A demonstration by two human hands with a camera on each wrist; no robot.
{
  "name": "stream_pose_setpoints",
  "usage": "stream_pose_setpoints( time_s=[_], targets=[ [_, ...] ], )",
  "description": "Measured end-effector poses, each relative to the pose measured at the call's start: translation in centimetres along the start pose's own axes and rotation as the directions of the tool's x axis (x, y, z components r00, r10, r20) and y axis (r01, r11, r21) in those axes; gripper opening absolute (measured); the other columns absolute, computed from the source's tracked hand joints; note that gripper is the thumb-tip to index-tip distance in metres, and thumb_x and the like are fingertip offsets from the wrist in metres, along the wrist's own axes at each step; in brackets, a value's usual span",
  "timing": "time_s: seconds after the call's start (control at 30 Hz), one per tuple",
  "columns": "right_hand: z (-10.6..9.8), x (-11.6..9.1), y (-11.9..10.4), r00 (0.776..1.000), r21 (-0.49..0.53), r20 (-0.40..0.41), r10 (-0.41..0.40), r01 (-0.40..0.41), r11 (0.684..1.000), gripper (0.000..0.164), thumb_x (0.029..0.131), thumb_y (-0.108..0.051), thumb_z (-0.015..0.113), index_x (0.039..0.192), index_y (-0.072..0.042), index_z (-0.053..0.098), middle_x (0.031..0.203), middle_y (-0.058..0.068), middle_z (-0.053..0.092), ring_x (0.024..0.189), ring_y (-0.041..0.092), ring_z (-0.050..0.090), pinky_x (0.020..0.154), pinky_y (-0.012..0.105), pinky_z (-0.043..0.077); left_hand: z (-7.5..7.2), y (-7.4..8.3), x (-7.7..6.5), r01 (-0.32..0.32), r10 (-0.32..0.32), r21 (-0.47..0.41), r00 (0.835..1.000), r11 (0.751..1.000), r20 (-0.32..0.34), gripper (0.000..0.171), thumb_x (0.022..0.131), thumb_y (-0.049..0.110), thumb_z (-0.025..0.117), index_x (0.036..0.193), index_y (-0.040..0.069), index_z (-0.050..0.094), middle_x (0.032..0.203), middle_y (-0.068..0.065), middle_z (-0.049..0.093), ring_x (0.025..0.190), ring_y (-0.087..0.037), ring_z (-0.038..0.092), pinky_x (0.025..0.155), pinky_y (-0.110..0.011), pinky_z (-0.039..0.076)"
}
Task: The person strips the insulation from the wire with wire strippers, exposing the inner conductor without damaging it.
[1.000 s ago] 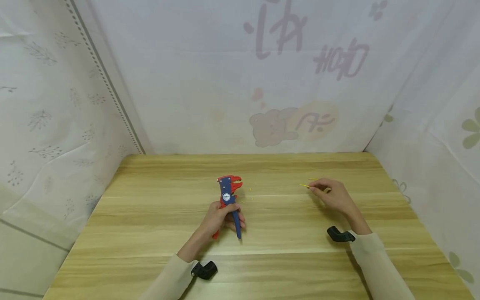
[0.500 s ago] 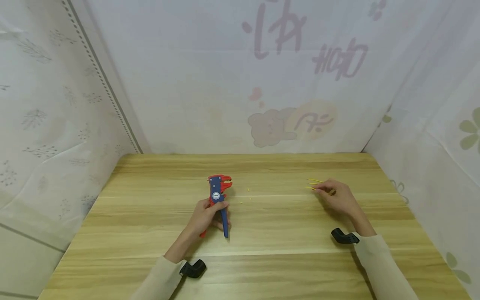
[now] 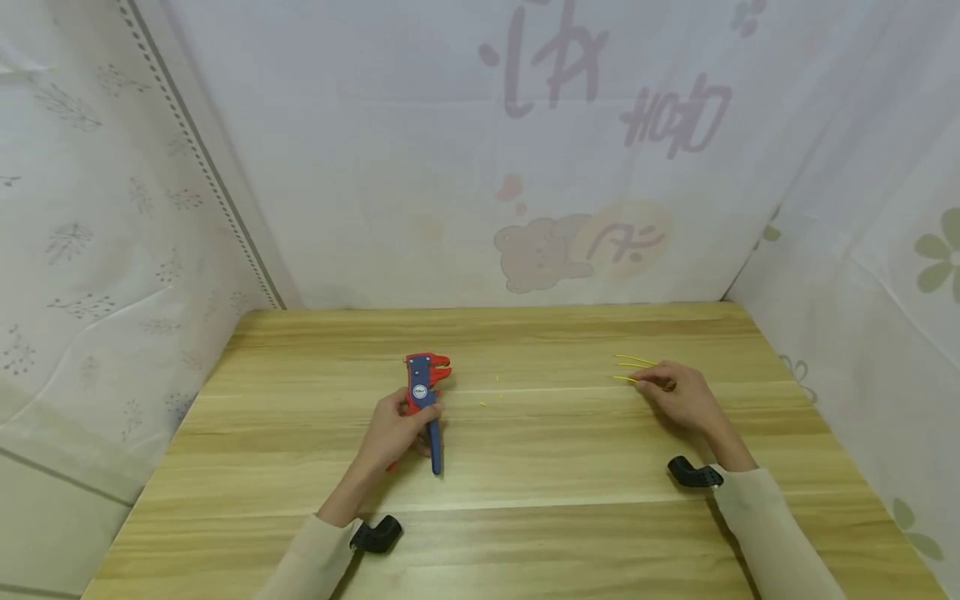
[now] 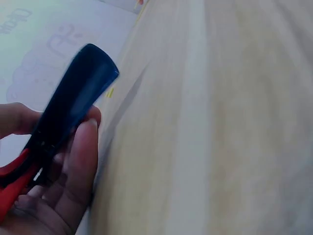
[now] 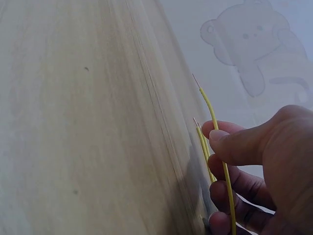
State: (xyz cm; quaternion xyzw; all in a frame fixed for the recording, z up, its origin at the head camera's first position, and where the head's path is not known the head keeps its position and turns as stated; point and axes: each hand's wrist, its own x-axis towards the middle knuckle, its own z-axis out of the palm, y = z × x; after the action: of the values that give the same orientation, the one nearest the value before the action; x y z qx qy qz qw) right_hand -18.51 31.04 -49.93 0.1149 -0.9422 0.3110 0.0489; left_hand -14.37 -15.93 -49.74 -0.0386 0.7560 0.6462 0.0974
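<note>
My left hand (image 3: 390,429) grips a wire stripper (image 3: 418,392) with a blue body and red jaws, which point away and to the right. In the left wrist view its dark blue handle (image 4: 78,93) sticks up past my fingers. At the right, my right hand (image 3: 684,400) pinches a yellow wire (image 5: 208,105) between thumb and forefinger. A bare metal strand shows at that wire's end. Two more yellow wires (image 3: 633,364) lie just beyond the right hand, their near ends hidden behind it; they too have bare tips in the right wrist view.
Small yellow insulation scraps (image 3: 482,404) lie on the wooden table (image 3: 540,467) between the hands. Printed cloth (image 3: 375,167) hangs along the table's back and both sides. A black camera mount sits on each wrist.
The left hand has moved left with the wire stripper. My right hand has shifted slightly right with its wire, and more of the other two wires shows beyond it.
</note>
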Motion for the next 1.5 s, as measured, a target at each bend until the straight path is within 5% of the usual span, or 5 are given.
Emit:
stream_pose_setpoints(
  time_s=[0.37, 0.73, 1.07, 1.5],
  targets=[
    [-0.4, -0.8, 0.3, 1.000, -0.068, -0.018, -0.001, 0.000, 0.998, 0.017, 0.099, -0.015, 0.068, 0.111, -0.013, 0.079, 0.100, 0.009, 0.072, 0.081, 0.013, 0.059, 0.068, 0.027, 0.047, -0.1, 0.2, -0.1, -0.002, 0.040, 0.287, 0.991, 0.958, -0.127, 0.036, 0.089, 0.026, 0.079, 0.116, 0.004, 0.069, 0.087, -0.007, 0.070, 0.066, -0.013, 0.058, 0.055, -0.023, 0.046],
    [0.1, -0.7, 0.1, 0.999, -0.081, -0.036, -0.011, 0.008, 0.997, 0.019, 0.095, -0.005, 0.070, 0.111, -0.011, 0.080, 0.088, 0.009, 0.066, 0.074, 0.015, 0.052, 0.066, 0.029, 0.044, -0.5, 0.3, -0.1, 0.042, 0.054, 0.455, 0.979, 0.890, -0.196, 0.039, 0.084, 0.035, 0.082, 0.103, 0.005, 0.068, 0.078, -0.004, 0.063, 0.066, -0.016, 0.054, 0.054, -0.027, 0.040],
    [0.5, -0.6, 0.4, 0.998, -0.039, -0.054, 0.026, -0.028, 0.999, 0.022, 0.094, -0.002, 0.071, 0.110, -0.011, 0.081, 0.093, 0.012, 0.069, 0.069, 0.014, 0.046, 0.059, 0.024, 0.039, -1.0, 0.5, -0.3, 0.067, 0.059, 0.539, 0.975, 0.840, -0.213, 0.061, 0.079, 0.044, 0.085, 0.113, -0.002, 0.063, 0.083, -0.009, 0.067, 0.065, -0.018, 0.056, 0.052, -0.028, 0.041],
    [0.6, -0.4, 0.4, 0.997, -0.052, -0.071, -0.007, 0.003, 0.999, 0.020, 0.093, -0.004, 0.072, 0.109, -0.012, 0.081, 0.092, 0.011, 0.069, 0.084, 0.023, 0.061, 0.071, 0.028, 0.048, -1.0, 1.6, -0.5, 0.066, 0.138, 0.730, 0.967, 0.680, -0.216, 0.048, 0.081, 0.045, 0.079, 0.093, 0.003, 0.060, 0.074, -0.006, 0.059, 0.061, -0.018, 0.053, 0.048, -0.028, 0.036]
  ],
)
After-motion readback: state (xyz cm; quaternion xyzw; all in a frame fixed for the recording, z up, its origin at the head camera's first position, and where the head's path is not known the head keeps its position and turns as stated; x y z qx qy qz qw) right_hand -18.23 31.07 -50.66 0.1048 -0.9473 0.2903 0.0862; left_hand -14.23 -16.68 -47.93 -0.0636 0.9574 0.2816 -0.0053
